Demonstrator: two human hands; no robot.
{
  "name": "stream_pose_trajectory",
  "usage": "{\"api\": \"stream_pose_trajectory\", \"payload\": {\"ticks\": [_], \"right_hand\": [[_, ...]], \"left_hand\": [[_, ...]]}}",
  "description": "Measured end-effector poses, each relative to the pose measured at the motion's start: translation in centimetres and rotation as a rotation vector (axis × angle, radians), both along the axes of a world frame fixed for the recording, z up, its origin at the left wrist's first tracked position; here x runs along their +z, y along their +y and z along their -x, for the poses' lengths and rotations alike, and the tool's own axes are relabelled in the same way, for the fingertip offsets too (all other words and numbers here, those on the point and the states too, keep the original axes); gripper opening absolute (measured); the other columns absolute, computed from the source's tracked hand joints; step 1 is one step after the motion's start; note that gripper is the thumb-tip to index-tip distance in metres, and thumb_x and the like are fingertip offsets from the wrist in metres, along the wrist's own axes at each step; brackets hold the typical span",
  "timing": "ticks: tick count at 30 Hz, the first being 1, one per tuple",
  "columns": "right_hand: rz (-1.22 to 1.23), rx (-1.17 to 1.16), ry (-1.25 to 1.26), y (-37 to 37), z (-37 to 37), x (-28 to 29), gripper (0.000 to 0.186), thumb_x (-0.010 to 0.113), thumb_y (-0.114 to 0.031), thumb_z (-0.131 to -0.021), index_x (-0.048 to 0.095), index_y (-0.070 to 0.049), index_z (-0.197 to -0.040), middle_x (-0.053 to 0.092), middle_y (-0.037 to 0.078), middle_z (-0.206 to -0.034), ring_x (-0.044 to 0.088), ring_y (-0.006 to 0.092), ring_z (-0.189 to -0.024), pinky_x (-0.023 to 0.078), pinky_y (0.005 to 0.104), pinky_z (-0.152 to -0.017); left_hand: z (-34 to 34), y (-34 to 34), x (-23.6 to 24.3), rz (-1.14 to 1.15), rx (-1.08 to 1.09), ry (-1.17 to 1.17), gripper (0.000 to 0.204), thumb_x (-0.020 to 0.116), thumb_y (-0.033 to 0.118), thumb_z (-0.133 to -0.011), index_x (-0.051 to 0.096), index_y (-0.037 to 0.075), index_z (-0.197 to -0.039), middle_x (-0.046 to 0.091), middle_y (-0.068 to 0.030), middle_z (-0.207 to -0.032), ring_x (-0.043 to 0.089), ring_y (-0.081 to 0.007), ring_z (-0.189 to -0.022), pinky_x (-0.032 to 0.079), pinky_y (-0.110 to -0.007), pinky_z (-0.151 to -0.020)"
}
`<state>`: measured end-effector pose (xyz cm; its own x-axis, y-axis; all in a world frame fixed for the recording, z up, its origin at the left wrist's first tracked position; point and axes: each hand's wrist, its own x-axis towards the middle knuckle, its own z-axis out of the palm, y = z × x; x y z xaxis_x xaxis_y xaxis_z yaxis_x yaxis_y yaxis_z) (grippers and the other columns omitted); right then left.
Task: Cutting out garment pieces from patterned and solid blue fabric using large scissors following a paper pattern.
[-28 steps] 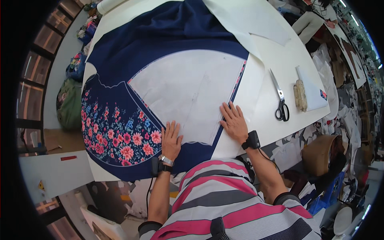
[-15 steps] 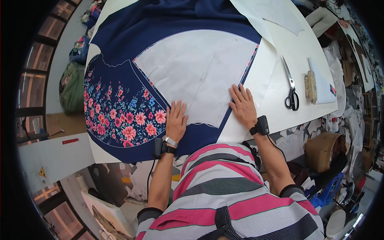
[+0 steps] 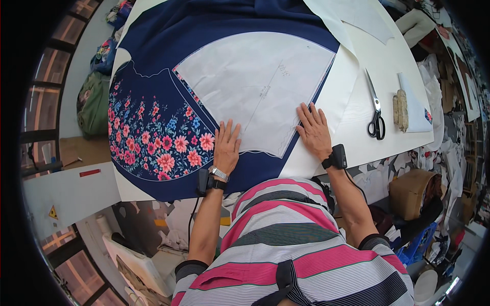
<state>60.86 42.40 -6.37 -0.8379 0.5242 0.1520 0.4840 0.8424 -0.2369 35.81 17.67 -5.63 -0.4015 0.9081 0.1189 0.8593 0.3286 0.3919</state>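
Two edges of the white pattern piece I watch remotely, flat over navy floral fabric, lie under the left hand at its lower left and right hand at its lower right, fingers slightly apart, gripping nothing, presumably to stop it shifting.

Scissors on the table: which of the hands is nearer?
Right. The right hand lies left of the scissors; the left hand is farther left, across the white pattern.

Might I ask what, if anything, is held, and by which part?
Nothing is held; left hand and right hand rest open over edges of the white sheet.
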Motion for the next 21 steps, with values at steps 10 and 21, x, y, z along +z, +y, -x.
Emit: {"api": "stream_pose_trajectory", "payload": {"ticks": [10, 21], "right_hand": [[0.003, -0.009, -0.001, 0.0, -0.2, 0.6, 0.061, 0.049, -0.039, -0.110, 0.040, -0.011, -0.163, 0.039, 0.009, -0.170, 0.029, 0.0328, -0.159, 0.019, 0.0507, -0.131], [0.018, -0.003, 0.023, -0.3, -0.2, 0.2, 0.061, 0.052, -0.039, -0.109, 0.042, -0.011, -0.162, 0.040, 0.009, -0.169, 0.030, 0.0329, -0.159, 0.020, 0.0511, -0.130]], "left_hand": [[-0.4, 0.6, 0.6, 0.026, 0.003, 0.002, 0.051, 0.054, 0.018, -0.108, 0.049, 0.013, -0.159, 0.033, -0.0157, -0.172, 0.026, -0.0429, -0.159, 0.022, -0.057, -0.129], [-0.3, -0.1, 0.3, 0.017, -0.001, -0.016, 0.051, 0.054, 0.019, -0.108, 0.050, 0.013, -0.158, 0.035, -0.0157, -0.171, 0.026, -0.0433, -0.159, 0.022, -0.058, -0.128]]}}
